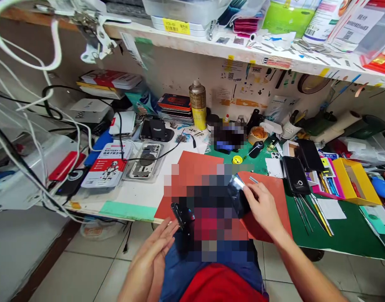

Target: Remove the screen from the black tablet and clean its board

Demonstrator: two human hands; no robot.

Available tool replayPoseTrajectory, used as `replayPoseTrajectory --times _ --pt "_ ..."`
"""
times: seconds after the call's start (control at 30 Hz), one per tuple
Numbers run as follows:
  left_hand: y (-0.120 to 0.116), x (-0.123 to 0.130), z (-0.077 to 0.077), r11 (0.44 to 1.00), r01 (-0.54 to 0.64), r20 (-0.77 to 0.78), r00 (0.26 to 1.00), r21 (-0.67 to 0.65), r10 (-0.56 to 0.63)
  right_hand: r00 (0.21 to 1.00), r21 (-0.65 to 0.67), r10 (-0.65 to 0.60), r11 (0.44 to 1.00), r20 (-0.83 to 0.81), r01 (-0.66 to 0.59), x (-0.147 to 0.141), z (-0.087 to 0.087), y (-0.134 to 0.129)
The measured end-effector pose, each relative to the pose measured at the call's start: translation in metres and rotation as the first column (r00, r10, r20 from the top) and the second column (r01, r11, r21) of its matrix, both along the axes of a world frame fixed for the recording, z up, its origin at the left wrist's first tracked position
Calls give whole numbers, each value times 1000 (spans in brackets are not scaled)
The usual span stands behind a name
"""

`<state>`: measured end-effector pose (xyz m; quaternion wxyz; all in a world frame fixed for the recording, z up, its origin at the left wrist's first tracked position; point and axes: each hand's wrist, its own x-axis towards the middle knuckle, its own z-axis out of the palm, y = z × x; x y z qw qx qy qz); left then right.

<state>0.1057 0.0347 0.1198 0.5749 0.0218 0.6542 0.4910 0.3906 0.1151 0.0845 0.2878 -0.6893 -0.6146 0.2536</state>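
My left hand (157, 247) reaches up from the bottom with its fingers stretched out. Its fingertips are at the lower edge of a black glossy device part (179, 214) at the mat's near edge. My right hand (263, 205) pinches the upper right edge of a dark, shiny, thin panel (238, 199). A short thin metal piece (253, 180) shows beside its fingers; I cannot tell whether it is held. Both items rest on or above an orange mat (195, 161). Blurred blocks hide the middle between my hands, so how the two dark parts relate cannot be seen.
A black phone (295, 178) lies to the right, above tweezers (302, 214) and pens. Further right stands a yellow box (357, 180). A boxed battery kit (107, 165) and an opened phone (145, 159) lie left. Behind stands a spray can (198, 105) beneath a loaded shelf (192, 42).
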Motion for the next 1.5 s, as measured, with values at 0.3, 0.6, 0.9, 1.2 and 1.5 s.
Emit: replayPoseTrajectory --times 0.3,0.6,0.9,1.2,1.5 --pt "-3 -44 -19 973 229 -374 905 20 -205 976 -56 217 975 34 -215 -41 -2 110" --pt "116 -69 -32 595 765 -846 130 -247 -517 990 55 -39 997 -135 47 -38 2 35" --pt "140 -45 -27 420 740 -777 -218 -526 -590 263 -466 -502 864 -824 190 -74 -5 -27" --pt "104 -30 -14 359 689 -711 -326 -630 -623 266 -484 -507 862 -820 152 -62 5 -14" --pt "78 -26 -21 369 739 -748 -267 -564 -608 495 -473 -471 871 -730 133 -49 3 6"
